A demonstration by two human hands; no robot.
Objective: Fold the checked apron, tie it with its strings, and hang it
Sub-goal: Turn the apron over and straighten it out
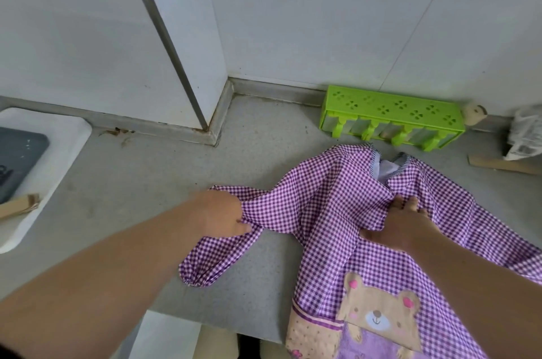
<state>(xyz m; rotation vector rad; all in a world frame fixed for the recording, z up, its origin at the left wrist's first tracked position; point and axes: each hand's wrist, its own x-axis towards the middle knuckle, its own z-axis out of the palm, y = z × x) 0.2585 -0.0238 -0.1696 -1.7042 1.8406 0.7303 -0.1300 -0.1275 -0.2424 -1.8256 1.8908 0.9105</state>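
Observation:
The purple checked apron (337, 203) lies spread on the grey counter (146, 182), collar toward the wall, with a bear patch low on its front. My left hand (223, 215) grips the bunched left sleeve, whose gathered cuff hangs toward the counter's front edge. My right hand (401, 226) presses flat on the chest of the apron just below the collar, fingers straight. No strings are visible.
A green plastic ice-lolly mould (393, 115) stands against the wall behind the apron. A white tray (67, 135) with a dark insert sits at the left. A small bear figure (473, 113), a crumpled bag (525, 133) and cardboard strip (498, 166) lie at the right.

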